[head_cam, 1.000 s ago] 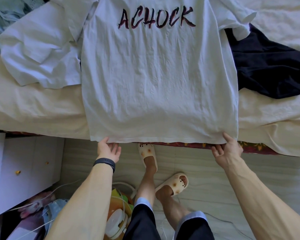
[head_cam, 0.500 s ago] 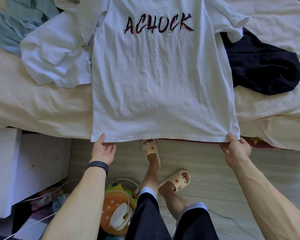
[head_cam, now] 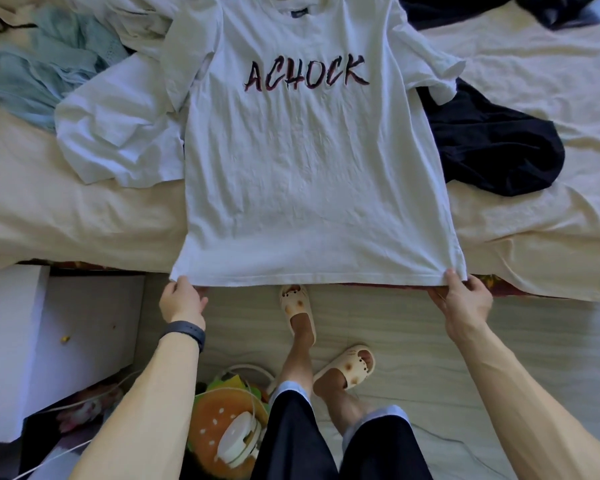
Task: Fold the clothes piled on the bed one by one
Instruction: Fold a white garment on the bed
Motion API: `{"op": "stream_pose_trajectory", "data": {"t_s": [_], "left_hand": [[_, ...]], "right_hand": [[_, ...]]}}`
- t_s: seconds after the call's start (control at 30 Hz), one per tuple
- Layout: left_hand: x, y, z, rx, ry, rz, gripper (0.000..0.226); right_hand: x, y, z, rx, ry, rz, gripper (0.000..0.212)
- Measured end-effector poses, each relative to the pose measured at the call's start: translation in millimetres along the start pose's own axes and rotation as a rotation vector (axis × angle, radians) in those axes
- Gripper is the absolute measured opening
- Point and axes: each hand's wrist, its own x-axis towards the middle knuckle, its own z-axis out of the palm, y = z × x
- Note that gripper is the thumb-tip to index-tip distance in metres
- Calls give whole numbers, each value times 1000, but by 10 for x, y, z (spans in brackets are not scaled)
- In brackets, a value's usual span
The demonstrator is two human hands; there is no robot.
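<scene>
Tee [head_cam: 312, 185] lies print-up across the near edge of the bed [head_cam: 66, 216], collar toward the far side, hem hanging just off the edge. Your left hand [head_cam: 182, 301] pinches the left hem corner, thumb on top and fingers curled under. Your right hand [head_cam: 465, 301] pinches the right corner the same way. Both hands are closed on cloth.

The step looks like stretching the tee flat before folding. Pull the 2 corners evenly so the hem stays straight and level. The body has light creases, so use gentle tension and no yanking.

Both sleeves are rumpled. The left one sits on a white top [head_cam: 118, 133], the right one on a dark garment [head_cam: 492, 147]. Smooth both before folding the sides in, and don't drag those neighbours along. Blue cloth [head_cam: 39, 74] at the far left corner is well apart.
</scene>
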Motion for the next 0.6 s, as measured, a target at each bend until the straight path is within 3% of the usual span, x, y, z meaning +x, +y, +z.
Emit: {"op": "stream_pose_trajectory", "data": {"t_s": [0.1, 0.23, 0.33, 0.4, 0.5, 0.6], "left_hand": [[-18, -40, -48, -212, 30, -35, 38], [-42, -251, -154, -105, 93, 4, 37], [34, -372, -184, -46, -33, -163, 39], [78, -350, -156, 81, -141, -194, 43], [26, -197, -9, 390, -111, -27, 59], [-263, 34, 361, 683, -186, 314, 61]], "right_hand": [[35, 4, -54, 35, 51, -51, 17], [61, 184, -251, 37, 118, -56, 4], [128, 418, -347, -138, 79, 89, 11], [174, 426, -336, -333, 63, 79, 25], [161, 214, -198, -693, 41, -25, 52], [48, -44, 127, -933, -10, -196, 56]]}}
